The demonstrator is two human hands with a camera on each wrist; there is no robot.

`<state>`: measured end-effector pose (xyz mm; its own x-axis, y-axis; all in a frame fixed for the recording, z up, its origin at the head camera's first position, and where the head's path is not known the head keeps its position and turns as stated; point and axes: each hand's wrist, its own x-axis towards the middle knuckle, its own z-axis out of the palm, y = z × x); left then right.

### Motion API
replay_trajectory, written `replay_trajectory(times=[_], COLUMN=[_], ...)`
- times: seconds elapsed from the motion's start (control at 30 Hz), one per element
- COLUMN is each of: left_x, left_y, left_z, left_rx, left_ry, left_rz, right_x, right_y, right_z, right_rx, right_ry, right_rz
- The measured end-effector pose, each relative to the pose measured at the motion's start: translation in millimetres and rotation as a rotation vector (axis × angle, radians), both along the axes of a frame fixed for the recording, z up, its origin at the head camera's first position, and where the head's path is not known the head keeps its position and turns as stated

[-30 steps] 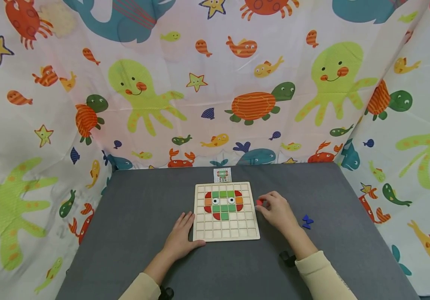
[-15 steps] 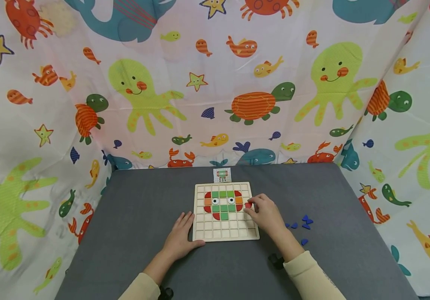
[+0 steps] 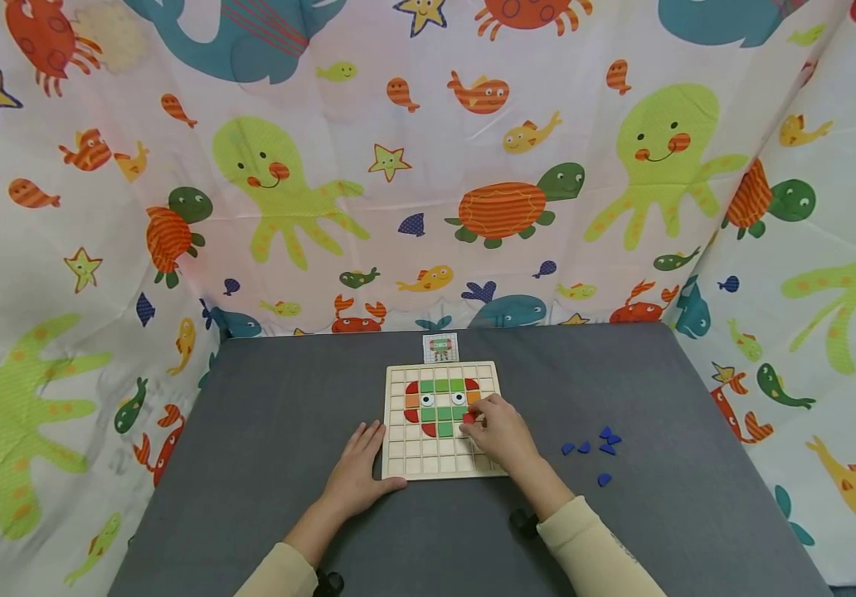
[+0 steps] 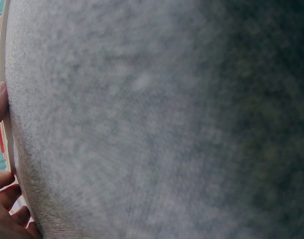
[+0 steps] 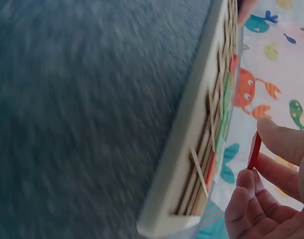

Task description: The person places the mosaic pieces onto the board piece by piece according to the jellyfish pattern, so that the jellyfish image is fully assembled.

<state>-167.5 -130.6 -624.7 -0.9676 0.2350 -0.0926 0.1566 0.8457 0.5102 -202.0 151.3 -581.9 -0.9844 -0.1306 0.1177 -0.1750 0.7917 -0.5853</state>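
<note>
A pale wooden grid board (image 3: 420, 468) lies on the grey table, with green tiles (image 3: 445, 429), red and orange tiles and two eye tiles set in its upper squares. Between thumb and fingers my right hand (image 3: 504, 435) pinches a small red tile (image 5: 254, 151), over the lower right of the tile pattern in the head view. The right wrist view shows that tile held on edge. My left hand (image 3: 353, 473) rests at the board's left side, fingers extended along the edge and thumb at the near left corner. The right hand hides part of the board's right side.
Several small blue pieces (image 3: 585, 447) are scattered on the table right of the board. A small picture card (image 3: 440, 348) stands just behind the board's far edge. A curtain (image 3: 406, 199) printed with sea animals hangs around the table (image 3: 279, 398).
My right hand has moved left with the red tile, from beside the board to over its tile pattern. More blue pieces have come into sight behind it. The left hand has stayed put.
</note>
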Motion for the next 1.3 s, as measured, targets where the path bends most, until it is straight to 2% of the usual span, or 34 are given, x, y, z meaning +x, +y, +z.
replay_trajectory(times=[0.23, 0.83, 1.1, 1.3], left_x=[-0.4, -0.6, 0.0, 1.3], left_y=[-0.2, -1.4, -1.4, -0.9], left_z=[-2.1, -2.4, -0.4, 0.1], left_rx=[-0.007, -0.007, -0.002, 0.002], left_ry=[-0.006, 0.007, 0.019, 0.017], left_rz=[0.006, -0.001, -0.009, -0.009], right_x=[-3.0, -3.2, -1.7, -2.7], right_y=[-13.2, -22.0, -19.0, -19.6], right_z=[-8.5, -8.6, -7.8, -7.7], right_rx=[0.049, 0.191, 0.205, 0.198], right_ry=[-0.042, -0.102, -0.071, -0.079], right_rz=[0.011, -0.026, -0.020, -0.007])
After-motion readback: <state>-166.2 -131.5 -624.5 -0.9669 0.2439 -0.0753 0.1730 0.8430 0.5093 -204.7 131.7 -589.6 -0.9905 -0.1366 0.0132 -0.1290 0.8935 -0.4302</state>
